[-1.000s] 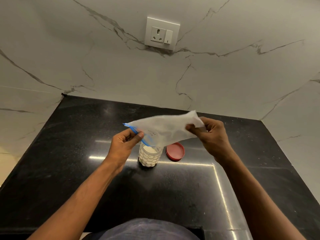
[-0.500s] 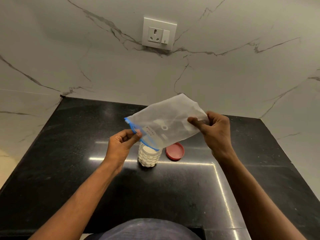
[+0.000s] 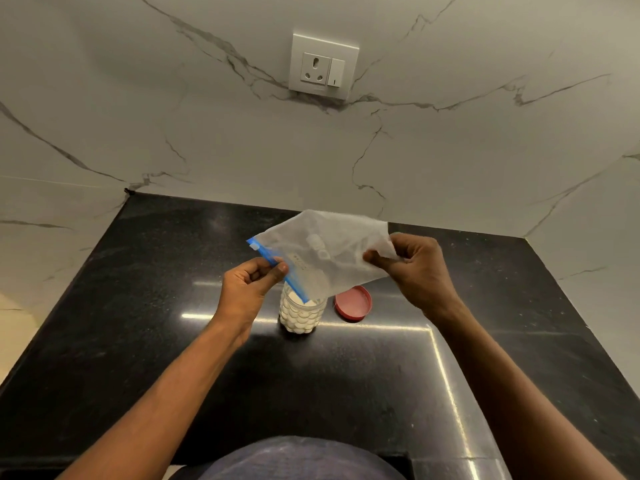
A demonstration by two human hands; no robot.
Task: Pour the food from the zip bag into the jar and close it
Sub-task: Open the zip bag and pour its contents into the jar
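A frosted zip bag (image 3: 325,252) with a blue zip strip hangs tilted above the jar, its open mouth pointing down into it. My left hand (image 3: 251,289) pinches the blue zip edge. My right hand (image 3: 415,271) grips the bag's far bottom corner, held higher. The bag looks nearly flat. The clear jar (image 3: 302,315) stands upright on the black counter (image 3: 138,323), filled with small white round pieces, its mouth open and partly hidden by the bag. The red lid (image 3: 353,304) lies flat on the counter just right of the jar.
A white marble wall rises behind and on both sides of the counter, with a socket and switch plate (image 3: 323,66) above. The counter's front edge runs near my body at the bottom.
The bag's raised end rose half a second ago and has since dropped a little. My right hand shifted slightly right. The jar and lid have stayed put.
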